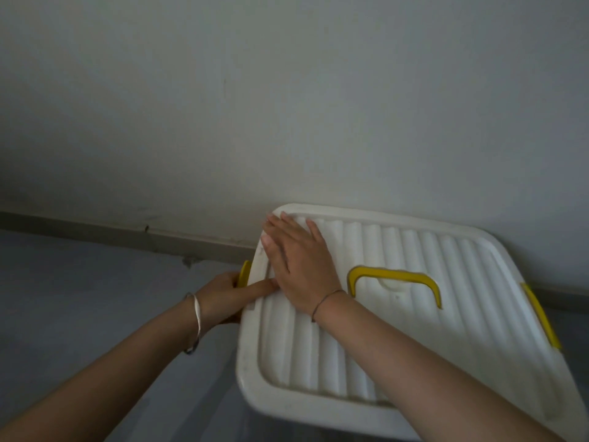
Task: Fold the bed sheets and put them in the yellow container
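Both forearms enter from the bottom edge and cross toward the left side of the lid (462,314).

Left hand (226,293): at the lid's left edge, fingers curled round the left clip (244,273), one digit stretched flat onto the lid rim. Grip is closed on the clip. The fingertips behind the clip are hidden. Silver bangle (196,320) on that wrist.

Right hand (299,260): palm down on the ribbed top, far-left corner area, fingers straight and together, holding nothing, just pressing flat. Its heel sits just beside the left hand's stretched digit. Thin band (325,299) on that wrist.

Lid: white, ribbed, with rounded corners, lying flat on the container. The container's body is hidden under the lid from this angle. Yellow handle (395,275) lies folded down flat at mid-lid, just right of the right wrist. Right clip (541,317), also yellow, is on the opposite edge, well apart from both hands. Can't tell whether either clip is latched.

Location: the container sits on the grey floor (79,298), its far edge close against the wall (287,106). Dark baseboard (95,229) runs along the wall's foot to the left. Light is dim and the frame is slightly blurred.
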Demonstrator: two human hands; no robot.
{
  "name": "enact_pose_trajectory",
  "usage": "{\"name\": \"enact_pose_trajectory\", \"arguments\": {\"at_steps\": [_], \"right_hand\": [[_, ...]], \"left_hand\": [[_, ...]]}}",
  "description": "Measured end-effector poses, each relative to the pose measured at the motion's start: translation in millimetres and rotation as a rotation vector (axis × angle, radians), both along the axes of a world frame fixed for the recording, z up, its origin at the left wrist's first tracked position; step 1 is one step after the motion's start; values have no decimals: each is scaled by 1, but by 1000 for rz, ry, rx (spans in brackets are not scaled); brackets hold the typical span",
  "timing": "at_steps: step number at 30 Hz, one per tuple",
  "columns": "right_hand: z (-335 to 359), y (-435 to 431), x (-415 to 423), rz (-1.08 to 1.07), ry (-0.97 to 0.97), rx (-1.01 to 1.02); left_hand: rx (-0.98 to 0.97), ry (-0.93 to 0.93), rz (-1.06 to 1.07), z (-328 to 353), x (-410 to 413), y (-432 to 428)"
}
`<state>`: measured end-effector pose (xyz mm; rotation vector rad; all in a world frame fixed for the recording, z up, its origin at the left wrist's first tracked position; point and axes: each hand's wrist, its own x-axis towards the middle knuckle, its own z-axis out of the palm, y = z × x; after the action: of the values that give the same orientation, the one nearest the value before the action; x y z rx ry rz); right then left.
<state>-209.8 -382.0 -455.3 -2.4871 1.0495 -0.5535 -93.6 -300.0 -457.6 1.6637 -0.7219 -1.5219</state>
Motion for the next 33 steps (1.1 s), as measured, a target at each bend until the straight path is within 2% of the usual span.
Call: {"name": "enact_pose_trajectory", "arguments": {"at_steps": [6, 9, 15, 20, 22, 24, 26, 29, 33], "right_hand": [[2, 0, -1, -2, -54, 119], [3, 1, -2, 1, -66, 131], [5, 1, -4, 0, -117, 192], [11, 2, -5, 5, -139, 245], [14, 15, -15, 35, -152, 255], [16, 40, -37, 121, -57, 206], [18, 63, -63, 219, 128, 120], [18, 74, -81, 249, 304, 73], [17, 71, -75, 272, 335, 62]], "left_hand": [[-94, -197, 152, 3, -4, 5], [-208, -270, 114, 4, -9, 8], [-326, -591, 72, 5, -20, 9], [-281, -696, 32, 8, -23, 8], [-290, -675, 22, 9, -22, 10], [-311, -549, 26, 11, -19, 12], [-299, -463, 23, 13, -14, 14], [-291, -486, 20, 13, -11, 13], [-266, -565, -55, 13, -9, 7]]}}
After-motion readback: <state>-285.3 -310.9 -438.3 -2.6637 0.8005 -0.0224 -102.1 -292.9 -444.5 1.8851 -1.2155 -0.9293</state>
